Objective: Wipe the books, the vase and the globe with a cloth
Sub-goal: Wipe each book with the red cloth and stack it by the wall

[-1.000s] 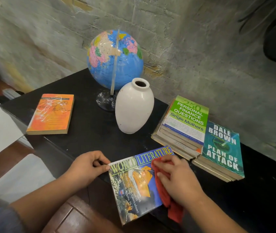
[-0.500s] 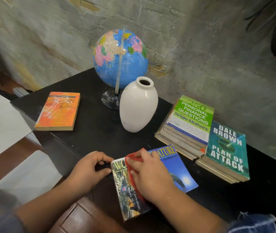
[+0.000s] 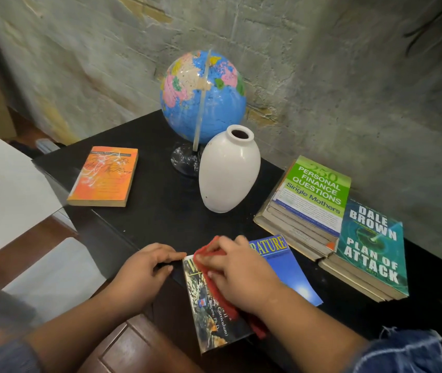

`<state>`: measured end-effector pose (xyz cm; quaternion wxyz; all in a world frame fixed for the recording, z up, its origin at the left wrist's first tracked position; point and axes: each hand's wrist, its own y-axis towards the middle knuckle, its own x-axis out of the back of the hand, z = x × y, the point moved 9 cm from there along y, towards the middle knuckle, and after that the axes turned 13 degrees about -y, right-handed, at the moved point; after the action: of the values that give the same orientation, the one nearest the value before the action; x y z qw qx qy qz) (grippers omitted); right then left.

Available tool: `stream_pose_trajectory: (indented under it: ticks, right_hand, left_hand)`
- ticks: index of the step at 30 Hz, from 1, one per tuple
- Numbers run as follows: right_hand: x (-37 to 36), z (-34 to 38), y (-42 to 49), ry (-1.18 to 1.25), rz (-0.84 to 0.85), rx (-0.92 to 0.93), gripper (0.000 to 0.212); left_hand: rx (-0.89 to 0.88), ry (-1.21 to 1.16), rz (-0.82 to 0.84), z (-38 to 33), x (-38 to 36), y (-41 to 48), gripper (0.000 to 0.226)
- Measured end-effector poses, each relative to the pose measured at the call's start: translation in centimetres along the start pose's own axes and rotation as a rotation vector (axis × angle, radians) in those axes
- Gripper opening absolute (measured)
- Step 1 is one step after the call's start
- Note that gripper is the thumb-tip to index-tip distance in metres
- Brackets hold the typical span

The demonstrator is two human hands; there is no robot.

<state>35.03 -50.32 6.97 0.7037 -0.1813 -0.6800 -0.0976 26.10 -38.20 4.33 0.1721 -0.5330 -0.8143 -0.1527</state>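
- While the right hand (image 3: pixel 238 275) works in the lower centre of the head view, its fingers are bent over a crumpled red cloth (image 3: pixel 206 253). They grip it and press it onto a glossy paperback with a blue and picture-print cover (image 3: pixel 284 273), which lies at the near edge of the black table (image 3: pixel 160 211).
- The left hand (image 3: pixel 144 270) sits just left of the paperback, fingers loosely curled and forefinger tip at its upper left corner. Whether it pinches that corner or only steadies it cannot be told.
- The paperback's long axis runs from the frame's centre down toward the bottom edge, slightly slanted. The grip covers its upper left part, so bare blue cover lies to the right of the hand and printed cover below it. The next stroke probably has to travel one of those ways.
- The unwiped things all lie higher in the frame, well apart from the cloth:
  - a white ceramic vase (image 3: pixel 229 170) stands at centre;
  - a blue plastic globe on a dark stand (image 3: pixel 203 87) is just behind the vase;
  - a stack of books with green and teal covers (image 3: pixel 314 192) lies at right, nearer the right hand;
  - an orange book (image 3: pixel 104 176) lies flat at left.
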Motion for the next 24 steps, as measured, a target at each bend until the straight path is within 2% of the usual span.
stream_pose_trajectory:
  ticks: [2,6,8,11,16,18,21,23,24]
  right_hand:
    - [0.4,-0.4,0.4,-0.043,-0.04,-0.062,0.041]
    - [0.2,3.6,-0.8,-0.029,0.006,0.205,0.037]
    - [0.2,2.8,-0.8,-0.013,0.003,0.194,0.036]
    - [0.5,0.9,-0.6,-0.014,-0.068,0.033,0.039]
    - [-0.5,4.4,-5.1,0.003,0.033,0.343,0.037]
    - [-0.5,1.6,-5.7,0.035,0.027,0.246,0.038]
    - [-0.1,-2.5,-6.0,0.062,-0.064,-0.006,0.039]
    - [-0.2,-1.2,-6.3,0.022,-0.084,0.013,0.039]
    - [-0.3,0.5,-6.7,0.023,-0.095,0.092,0.038]
  left_hand:
    - [0.008,-0.004,-0.005,0.2,0.0,-0.1,0.044]
    - [-0.016,-0.021,-0.005,0.1,0.0,-0.2,0.076]
    - [-0.022,-0.014,-0.015,0.0,0.1,-0.3,0.082]
    - [-0.024,0.012,-0.027,-0.6,-0.1,-0.6,0.066]
    - [0.052,0.092,-0.082,-0.9,-0.5,-2.0,0.045]
    - [0.107,0.077,-0.178,-1.3,-0.3,-3.0,0.043]
    - [0.334,-0.076,-0.272,-0.1,-1.3,-5.6,0.021]
    - [0.531,-0.28,-0.22,0.9,-3.6,-7.6,0.004]
    - [0.614,-0.401,-0.187,1.1,-5.0,-8.4,0.012]
